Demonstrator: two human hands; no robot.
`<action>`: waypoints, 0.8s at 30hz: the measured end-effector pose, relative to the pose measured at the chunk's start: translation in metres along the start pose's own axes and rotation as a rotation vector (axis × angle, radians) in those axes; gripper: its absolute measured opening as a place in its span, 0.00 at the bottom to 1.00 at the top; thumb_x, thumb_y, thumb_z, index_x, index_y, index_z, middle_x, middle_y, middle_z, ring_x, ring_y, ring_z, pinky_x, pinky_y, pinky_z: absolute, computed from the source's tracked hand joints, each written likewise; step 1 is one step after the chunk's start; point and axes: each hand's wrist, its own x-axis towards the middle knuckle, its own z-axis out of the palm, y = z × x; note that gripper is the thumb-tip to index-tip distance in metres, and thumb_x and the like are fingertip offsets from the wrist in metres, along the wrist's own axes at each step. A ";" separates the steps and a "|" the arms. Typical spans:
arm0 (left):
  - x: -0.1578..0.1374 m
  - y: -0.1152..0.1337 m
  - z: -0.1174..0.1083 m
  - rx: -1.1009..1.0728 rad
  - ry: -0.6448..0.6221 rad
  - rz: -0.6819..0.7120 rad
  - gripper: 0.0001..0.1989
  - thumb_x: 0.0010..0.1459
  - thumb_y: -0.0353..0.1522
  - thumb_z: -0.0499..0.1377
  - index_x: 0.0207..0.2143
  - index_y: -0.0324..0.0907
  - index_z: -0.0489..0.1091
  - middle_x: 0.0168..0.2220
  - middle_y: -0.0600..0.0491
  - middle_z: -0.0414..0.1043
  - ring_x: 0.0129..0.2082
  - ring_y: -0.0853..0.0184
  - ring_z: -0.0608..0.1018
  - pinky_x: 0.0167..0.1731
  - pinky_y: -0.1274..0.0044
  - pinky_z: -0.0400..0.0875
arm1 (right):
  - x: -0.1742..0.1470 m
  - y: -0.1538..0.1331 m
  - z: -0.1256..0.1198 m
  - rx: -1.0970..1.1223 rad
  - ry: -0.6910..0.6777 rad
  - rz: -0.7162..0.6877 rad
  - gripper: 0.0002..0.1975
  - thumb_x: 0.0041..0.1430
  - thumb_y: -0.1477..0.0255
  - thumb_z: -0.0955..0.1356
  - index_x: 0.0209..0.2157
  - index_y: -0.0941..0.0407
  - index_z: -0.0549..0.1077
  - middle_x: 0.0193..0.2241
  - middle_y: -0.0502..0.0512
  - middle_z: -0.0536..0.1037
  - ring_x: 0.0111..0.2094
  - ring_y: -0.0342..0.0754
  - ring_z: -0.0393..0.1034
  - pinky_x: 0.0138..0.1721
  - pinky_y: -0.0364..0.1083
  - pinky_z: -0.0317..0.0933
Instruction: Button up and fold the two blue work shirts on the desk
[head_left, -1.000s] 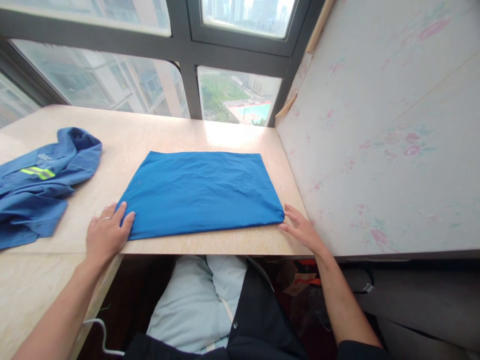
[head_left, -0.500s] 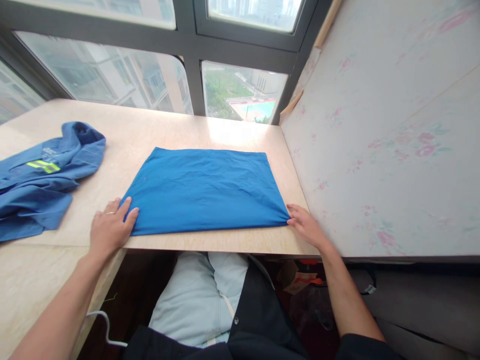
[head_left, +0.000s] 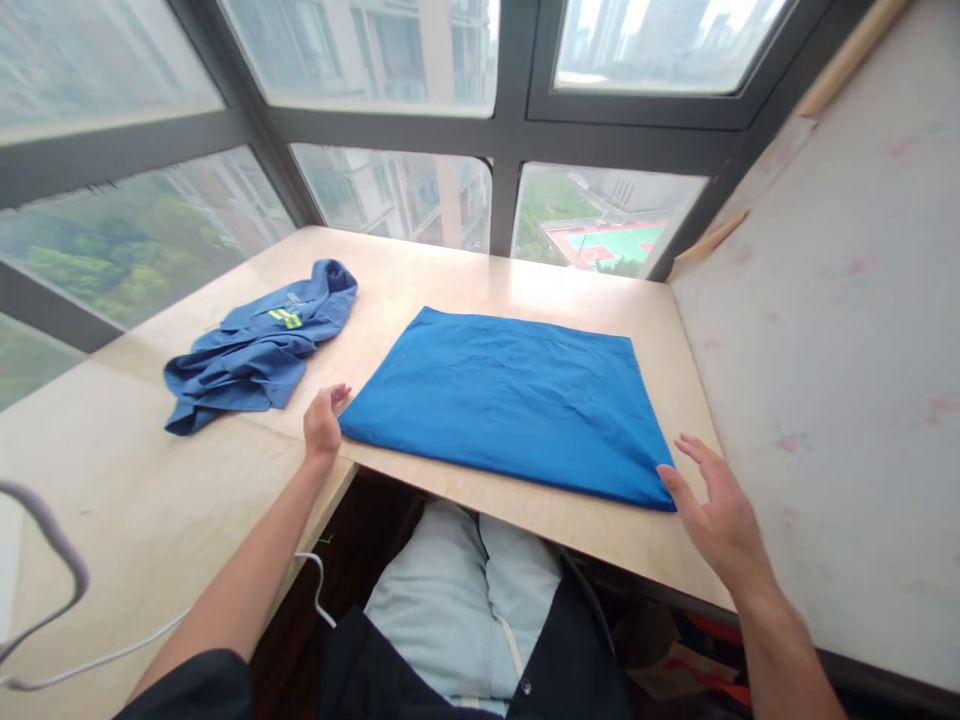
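Blue cloth (head_left: 510, 405) lies flat on the pale tabletop (head_left: 420, 268), our hands at its two near corners.
We see shallow wrinkles across it, near edge slanting down to the right. Left hand (head_left: 324, 420): side-on, fingers part-curled, beside the near left corner; we can't tell if it touches or grips cloth. Right hand (head_left: 716, 505): open, thumb and fingers spread, nothing grasped, thumb tip at the near right corner; contact we can't confirm. Left of the cloth, apart from it, we have a crumpled blue garment (head_left: 259, 345) with yellow stripes. Window frame (head_left: 506, 140) behind, wall (head_left: 847, 380) to the right.
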 end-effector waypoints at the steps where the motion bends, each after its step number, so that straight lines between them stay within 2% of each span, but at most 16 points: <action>1: -0.003 0.000 -0.004 -0.014 0.076 -0.032 0.33 0.66 0.35 0.29 0.56 0.29 0.66 0.51 0.36 0.75 0.52 0.61 0.78 0.53 0.66 0.70 | 0.005 -0.011 0.008 0.017 -0.030 -0.067 0.27 0.63 0.52 0.63 0.57 0.52 0.67 0.60 0.62 0.69 0.61 0.60 0.62 0.63 0.61 0.55; 3: -0.014 0.007 -0.010 0.076 0.175 0.024 0.31 0.67 0.37 0.33 0.56 0.31 0.66 0.53 0.36 0.73 0.55 0.60 0.75 0.57 0.64 0.67 | 0.015 -0.032 0.030 0.043 -0.100 -0.198 0.28 0.64 0.53 0.63 0.60 0.51 0.65 0.61 0.61 0.66 0.63 0.60 0.60 0.63 0.62 0.55; 5: -0.030 0.022 -0.008 0.232 0.153 0.244 0.28 0.67 0.41 0.41 0.56 0.33 0.67 0.57 0.37 0.70 0.62 0.57 0.68 0.61 0.62 0.61 | 0.024 -0.051 0.058 0.052 -0.175 -0.314 0.28 0.66 0.54 0.62 0.63 0.51 0.62 0.62 0.61 0.65 0.64 0.59 0.58 0.63 0.62 0.54; 7: -0.047 0.041 0.004 0.336 -0.009 0.489 0.25 0.67 0.42 0.45 0.57 0.38 0.67 0.61 0.41 0.67 0.66 0.57 0.62 0.63 0.61 0.58 | 0.032 -0.068 0.088 0.042 -0.244 -0.401 0.29 0.67 0.55 0.61 0.65 0.52 0.60 0.63 0.62 0.65 0.65 0.59 0.57 0.63 0.63 0.55; 9: -0.059 0.059 0.024 0.433 -0.206 0.671 0.25 0.68 0.41 0.46 0.61 0.41 0.65 0.65 0.44 0.61 0.68 0.57 0.57 0.65 0.60 0.54 | 0.039 -0.080 0.118 -0.002 -0.295 -0.463 0.30 0.68 0.55 0.59 0.66 0.55 0.58 0.64 0.65 0.63 0.66 0.59 0.55 0.64 0.63 0.53; 11: -0.064 0.071 0.044 0.538 -0.342 0.740 0.27 0.68 0.43 0.46 0.63 0.40 0.62 0.67 0.44 0.56 0.69 0.55 0.54 0.66 0.57 0.49 | 0.043 -0.085 0.141 -0.063 -0.333 -0.502 0.32 0.69 0.54 0.58 0.66 0.58 0.57 0.64 0.68 0.62 0.66 0.60 0.54 0.64 0.64 0.52; 13: -0.062 0.072 0.058 0.612 -0.389 0.713 0.29 0.68 0.45 0.46 0.64 0.40 0.61 0.67 0.43 0.56 0.69 0.53 0.55 0.66 0.55 0.47 | 0.044 -0.079 0.154 -0.134 -0.346 -0.513 0.33 0.69 0.53 0.57 0.66 0.60 0.58 0.64 0.70 0.62 0.66 0.62 0.54 0.63 0.65 0.53; 15: -0.058 0.065 0.060 0.644 -0.389 0.677 0.29 0.68 0.46 0.45 0.65 0.41 0.60 0.67 0.43 0.56 0.68 0.54 0.57 0.66 0.55 0.48 | 0.043 -0.064 0.155 -0.205 -0.339 -0.514 0.33 0.69 0.53 0.56 0.64 0.61 0.61 0.63 0.70 0.63 0.65 0.64 0.55 0.62 0.66 0.54; 17: -0.053 0.054 0.054 0.649 -0.379 0.672 0.29 0.68 0.46 0.45 0.65 0.42 0.60 0.67 0.44 0.56 0.68 0.56 0.58 0.66 0.58 0.49 | 0.040 -0.043 0.147 -0.258 -0.325 -0.528 0.31 0.69 0.54 0.55 0.63 0.60 0.64 0.64 0.69 0.62 0.65 0.64 0.55 0.62 0.66 0.53; 22: -0.048 0.028 0.030 0.584 -0.353 0.644 0.28 0.68 0.45 0.46 0.63 0.39 0.62 0.66 0.42 0.57 0.67 0.55 0.60 0.65 0.61 0.54 | 0.029 0.008 0.106 -0.261 -0.241 -0.541 0.27 0.70 0.57 0.57 0.61 0.59 0.66 0.62 0.67 0.66 0.64 0.61 0.58 0.63 0.64 0.54; 24: -0.048 0.020 0.022 0.503 -0.304 0.609 0.27 0.68 0.44 0.47 0.61 0.39 0.64 0.65 0.42 0.60 0.66 0.55 0.61 0.65 0.60 0.55 | 0.025 0.022 0.090 -0.237 -0.225 -0.559 0.25 0.70 0.59 0.58 0.60 0.58 0.67 0.61 0.66 0.67 0.64 0.61 0.59 0.62 0.64 0.54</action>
